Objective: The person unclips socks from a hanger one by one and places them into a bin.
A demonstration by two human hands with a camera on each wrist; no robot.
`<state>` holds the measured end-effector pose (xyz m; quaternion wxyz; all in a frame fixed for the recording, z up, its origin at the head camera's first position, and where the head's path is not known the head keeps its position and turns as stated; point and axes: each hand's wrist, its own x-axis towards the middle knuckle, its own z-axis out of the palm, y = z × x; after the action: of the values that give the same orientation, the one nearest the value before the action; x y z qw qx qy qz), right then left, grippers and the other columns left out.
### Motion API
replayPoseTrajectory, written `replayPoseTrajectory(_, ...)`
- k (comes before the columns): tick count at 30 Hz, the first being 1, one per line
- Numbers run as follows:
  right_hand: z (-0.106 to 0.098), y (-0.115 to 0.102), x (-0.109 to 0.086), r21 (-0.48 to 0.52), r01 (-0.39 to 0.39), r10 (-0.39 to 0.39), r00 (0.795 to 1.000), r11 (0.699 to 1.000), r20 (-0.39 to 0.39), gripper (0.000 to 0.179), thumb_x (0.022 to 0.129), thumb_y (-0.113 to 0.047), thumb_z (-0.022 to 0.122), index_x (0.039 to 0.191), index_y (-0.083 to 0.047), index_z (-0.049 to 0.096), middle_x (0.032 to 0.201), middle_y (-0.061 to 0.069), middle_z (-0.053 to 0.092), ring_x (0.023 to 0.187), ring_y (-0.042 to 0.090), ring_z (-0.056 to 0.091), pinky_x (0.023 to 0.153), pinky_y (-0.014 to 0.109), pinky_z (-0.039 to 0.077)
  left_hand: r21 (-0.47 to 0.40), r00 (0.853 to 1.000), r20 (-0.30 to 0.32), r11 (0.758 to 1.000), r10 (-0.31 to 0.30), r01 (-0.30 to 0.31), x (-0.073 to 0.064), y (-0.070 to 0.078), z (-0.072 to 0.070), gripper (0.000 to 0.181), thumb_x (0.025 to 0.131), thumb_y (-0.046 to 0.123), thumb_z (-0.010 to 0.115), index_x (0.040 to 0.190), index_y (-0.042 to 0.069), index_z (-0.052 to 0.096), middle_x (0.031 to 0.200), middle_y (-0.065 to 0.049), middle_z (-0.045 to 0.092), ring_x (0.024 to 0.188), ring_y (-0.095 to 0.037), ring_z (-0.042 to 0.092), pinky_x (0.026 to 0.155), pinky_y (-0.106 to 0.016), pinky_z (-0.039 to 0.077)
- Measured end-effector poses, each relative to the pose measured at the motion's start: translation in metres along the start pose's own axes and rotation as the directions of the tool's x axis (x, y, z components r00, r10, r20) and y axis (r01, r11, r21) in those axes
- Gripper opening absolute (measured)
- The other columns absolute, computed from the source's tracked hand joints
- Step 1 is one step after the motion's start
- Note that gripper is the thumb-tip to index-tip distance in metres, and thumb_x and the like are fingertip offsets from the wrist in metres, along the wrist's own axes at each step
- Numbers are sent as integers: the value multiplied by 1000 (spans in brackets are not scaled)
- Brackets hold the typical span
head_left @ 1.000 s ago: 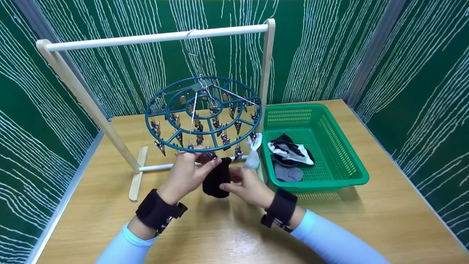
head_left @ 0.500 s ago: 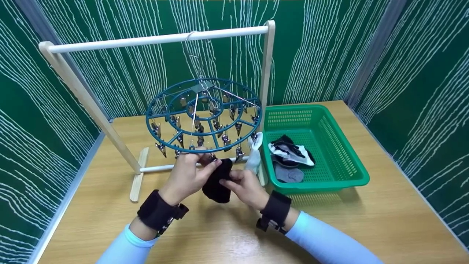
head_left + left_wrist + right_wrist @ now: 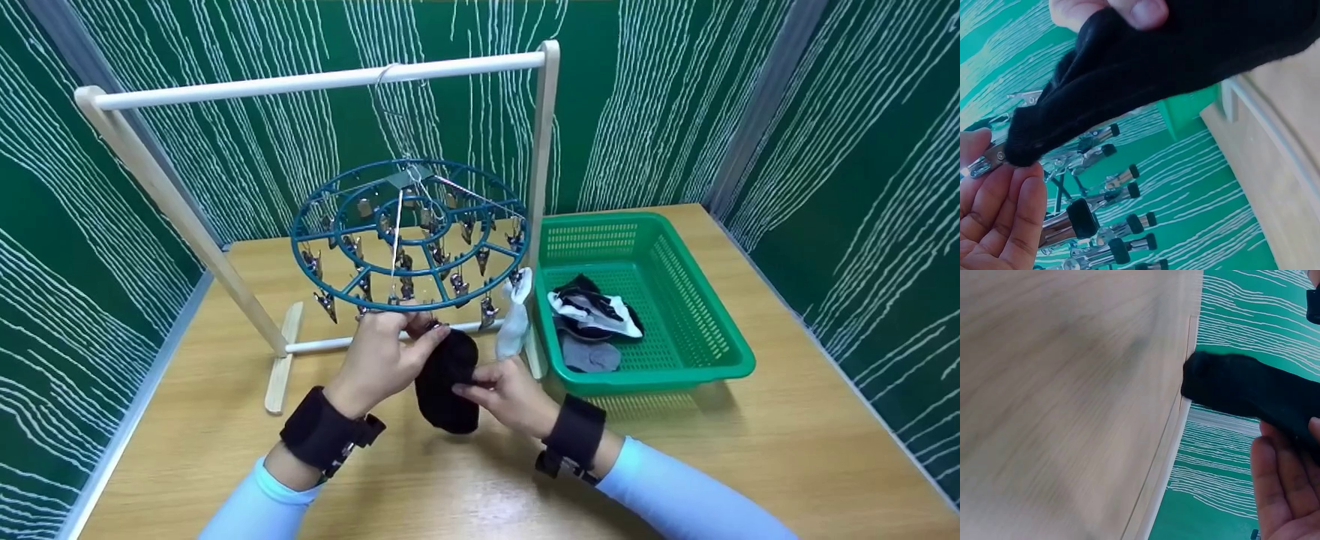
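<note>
A black sock (image 3: 448,382) hangs below the front rim of a round, dark green clip hanger (image 3: 405,307). My left hand (image 3: 385,352) pinches a metal clip (image 3: 995,156) under that rim, and the sock's upper edge sits at the clip's jaws, right by the fingertips. My right hand (image 3: 514,394) pinches the sock's right side between thumb and fingers, around mid-length. In the right wrist view the sock's free end points away from the right hand (image 3: 1289,484). A white sock (image 3: 514,322) hangs from a clip on the hanger's right rim.
The hanger hooks over the white bar (image 3: 322,79) of a wooden stand (image 3: 187,217). Several other clips dangle from its rings. A green basket (image 3: 705,300) at the right holds grey (image 3: 591,354) and black-and-white socks (image 3: 596,311). Everything stands on a wooden table (image 3: 795,420).
The black sock now hangs longer and straighter, its lower end further down. My right hand has shifted slightly on its right side, while my left stays at the clip. The hanger swung slightly left.
</note>
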<state>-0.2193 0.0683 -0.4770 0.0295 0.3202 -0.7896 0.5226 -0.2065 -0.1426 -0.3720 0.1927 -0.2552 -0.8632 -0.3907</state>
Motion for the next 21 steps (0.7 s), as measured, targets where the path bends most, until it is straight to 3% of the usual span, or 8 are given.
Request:
replayPoseTrajectory(5, -9, 3, -5, -28, 17, -17, 1000, 999, 14, 35, 97, -4, 79, 64, 0, 70, 59, 3, 63, 56, -4, 46, 51, 14, 36, -4, 1000, -12, 1000, 12, -12, 0, -2, 0, 11, 97, 11, 82, 87, 5, 78, 80, -5, 78, 75, -13, 68, 69, -37, 60)
replayPoseTrajectory(9, -15, 4, -7, -31, 3, -3, 1000, 1000, 15, 40, 97, -3, 79, 61, 2, 63, 57, -3, 54, 56, -4, 44, 51, 15, 35, -10, 999, -19, 999, 37, -37, 1, -3, -1, 13, 96, 10, 82, 85, 5, 77, 78, -5, 76, 73, -13, 65, 67, -39, 60)
replayPoseTrajectory(15, -18, 6, -8, -24, -70, 70, 998, 997, 3, 32, 97, -2, 79, 66, 3, 71, 60, 8, 65, 56, -3, 48, 52, 15, 36, -26, 1000, -15, 999, 25, -26, 1, -3, -2, 12, 96, 10, 83, 86, 5, 79, 80, -5, 77, 76, -14, 69, 69, -41, 62)
replayPoseTrajectory(21, -22, 7, -16, -33, -83, 84, 996, 996, 23, 29, 98, -5, 79, 70, 0, 74, 67, 13, 72, 57, -2, 50, 51, 15, 38, -49, 1000, -3, 999, -14, 13, 0, -5, -3, 10, 96, 10, 83, 88, 5, 79, 81, -5, 78, 76, -15, 71, 71, -35, 62)
